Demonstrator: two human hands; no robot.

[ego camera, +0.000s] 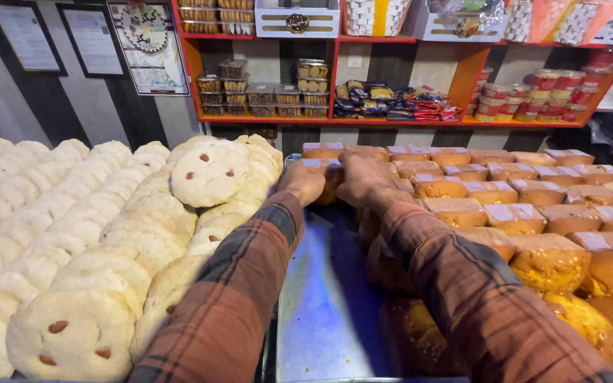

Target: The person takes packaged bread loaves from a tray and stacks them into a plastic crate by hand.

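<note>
– Both hands out at full reach, forearms in brown plaid sleeves running up from the bottom edge. Left hand point(304, 183) curled knuckles-up at the far end of the shiny metal tray point(321, 298). Right hand point(367, 181) just beside it, palm down, fingers bent over.

– Holding anything?

– Both set on the same wrapped golden loaf cake with a white label on top point(323, 169), at the tray's far left corner. Left fingers folded around its near side. Right fingers draped over its top edge. Looks like a grip, fingertips out of sight, so can't confirm how tight.

– Rest of the tray?

– Rows of identical wrapped golden cakes point(526, 213) filling the right side, near left part bare metal. Right sleeve covering part of the nearest rows. Closest cakes blurred, cut off at the bottom edge.

– Left of the tray?

– Stacked pale round cookies with almond pieces point(208, 174), leaning in rows, running off the left edge.

– Background?

– Red shelf unit point(391, 120) with clear boxes and packets. Contents too small to make out.
</note>
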